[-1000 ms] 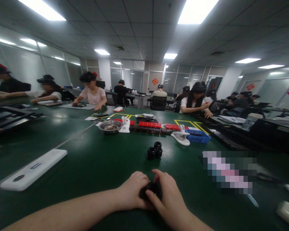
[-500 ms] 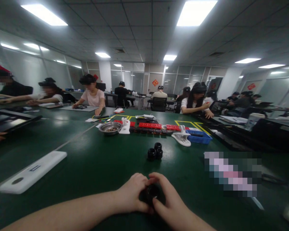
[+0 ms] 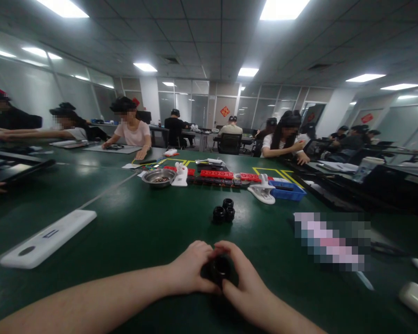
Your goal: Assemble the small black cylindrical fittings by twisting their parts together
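Note:
Both of my hands are curled around a glossy black ring-shaped fitting (image 3: 222, 266) close to the table's near side. My left hand (image 3: 192, 268) grips it from the left, fingertips at its far rim and thumb at its near side. From the right, my right hand (image 3: 243, 273) closes on the same piece, its thumb on the near rim. The fingers of the two hands meet behind it and hide much of its outside. Just beyond them, three similar black ring-shaped fittings (image 3: 224, 211) stand bunched together on the green table (image 3: 153, 222).
A metal bowl (image 3: 159, 178) of small parts, white clamps (image 3: 263, 190), red strips (image 3: 216, 174) and a blue tray (image 3: 287, 191) line the table's middle. At left lies a long white object (image 3: 50, 239); a blurred-out item (image 3: 329, 241) is at right. Several people sit around.
The view has tilted slightly, so the table and my hands appear a little higher. Both hands keep their hold on the black fitting, with little visible finger movement.

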Tool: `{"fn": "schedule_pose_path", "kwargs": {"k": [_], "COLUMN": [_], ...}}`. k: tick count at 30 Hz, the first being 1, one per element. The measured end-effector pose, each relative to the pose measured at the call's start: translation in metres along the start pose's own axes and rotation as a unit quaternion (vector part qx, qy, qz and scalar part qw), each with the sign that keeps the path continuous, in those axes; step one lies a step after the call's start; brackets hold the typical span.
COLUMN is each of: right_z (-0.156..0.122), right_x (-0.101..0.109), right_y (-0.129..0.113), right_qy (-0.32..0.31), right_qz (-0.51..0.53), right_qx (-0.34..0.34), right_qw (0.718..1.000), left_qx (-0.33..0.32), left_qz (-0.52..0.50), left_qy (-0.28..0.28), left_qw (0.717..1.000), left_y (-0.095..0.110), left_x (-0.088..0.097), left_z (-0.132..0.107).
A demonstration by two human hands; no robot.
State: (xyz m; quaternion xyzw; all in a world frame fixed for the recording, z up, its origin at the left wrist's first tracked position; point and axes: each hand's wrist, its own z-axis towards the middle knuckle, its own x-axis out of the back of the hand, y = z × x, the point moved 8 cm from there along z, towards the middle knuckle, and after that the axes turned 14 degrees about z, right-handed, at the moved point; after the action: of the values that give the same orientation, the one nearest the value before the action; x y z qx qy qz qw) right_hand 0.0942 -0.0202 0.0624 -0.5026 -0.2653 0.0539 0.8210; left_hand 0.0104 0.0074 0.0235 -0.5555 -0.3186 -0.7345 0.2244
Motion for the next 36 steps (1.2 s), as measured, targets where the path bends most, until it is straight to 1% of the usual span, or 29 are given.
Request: {"fn": "schedule_pose_path", "kwargs": {"k": [2, 6, 7, 8, 10, 13, 15, 16, 18, 20, 22, 25, 28, 30, 32, 34, 36], "right_z": [0.0, 0.002, 0.003, 0.003, 0.004, 0.002, 0.001, 0.001, 0.002, 0.003, 0.004, 0.004, 0.002, 0.002, 0.002, 0.003, 0.005], "right_x": [0.003, 0.011, 0.011, 0.009, 0.003, -0.004, -0.002, 0.0, 0.006, 0.011, 0.012, 0.007, 0.003, 0.003, 0.007, 0.01, 0.01], "right_y": [-0.002, 0.004, 0.006, 0.008, 0.008, 0.001, -0.003, -0.002, 0.001, 0.007, 0.013, 0.016, 0.011, 0.007, 0.005, 0.006, 0.009], "right_qy": [0.002, 0.079, 0.088, 0.087, 0.059, 0.003, -0.009, -0.002, 0.035, 0.077, 0.1, 0.087, 0.046, 0.036, 0.053, 0.08, 0.09], "right_qz": [-0.003, -0.063, -0.074, -0.079, -0.067, -0.023, -0.015, -0.021, -0.043, -0.063, -0.07, -0.04, -0.001, -0.001, -0.025, -0.056, -0.08], "right_qx": [0.006, -0.024, -0.033, -0.039, -0.034, 0.004, 0.017, 0.014, -0.001, -0.02, -0.035, -0.04, -0.017, -0.005, -0.008, -0.028, -0.052], "right_qw": [1.0, 0.995, 0.993, 0.992, 0.995, 1.0, 1.0, 1.0, 0.998, 0.995, 0.992, 0.995, 0.999, 0.999, 0.998, 0.995, 0.991], "left_qx": [-0.007, -0.008, -0.004, -0.002, 0.001, 0.004, 0.001, -0.004, -0.01, -0.007, -0.001, 0.003, 0.0, -0.006, -0.012, -0.014, -0.008], "left_qz": [-0.003, 0.006, 0.011, 0.014, 0.014, 0.006, 0.007, 0.008, 0.012, 0.018, 0.025, 0.03, 0.024, 0.015, 0.007, 0.006, 0.013], "left_qy": [0.004, 0.005, 0.003, 0.003, -0.001, 0.0, 0.002, 0.002, 0.005, 0.009, 0.01, 0.009, 0.006, 0.006, 0.009, 0.01, 0.009], "left_qw": [1.0, 1.0, 1.0, 1.0, 1.0, 1.0, 1.0, 1.0, 1.0, 1.0, 1.0, 0.999, 1.0, 1.0, 1.0, 1.0, 1.0], "left_y": [0.001, 0.0, -0.001, -0.001, -0.001, 0.0, 0.001, 0.002, 0.002, 0.002, 0.0, -0.001, -0.001, 0.001, 0.002, 0.003, 0.002], "left_x": [0.001, -0.001, -0.002, -0.002, -0.003, -0.001, 0.001, 0.001, 0.001, 0.001, 0.0, -0.002, -0.002, -0.001, 0.001, 0.002, 0.001], "left_z": [0.0, 0.0, 0.001, 0.001, 0.0, 0.0, -0.001, -0.001, 0.0, 0.0, 0.001, 0.0, -0.001, -0.001, -0.001, -0.001, 0.0]}}
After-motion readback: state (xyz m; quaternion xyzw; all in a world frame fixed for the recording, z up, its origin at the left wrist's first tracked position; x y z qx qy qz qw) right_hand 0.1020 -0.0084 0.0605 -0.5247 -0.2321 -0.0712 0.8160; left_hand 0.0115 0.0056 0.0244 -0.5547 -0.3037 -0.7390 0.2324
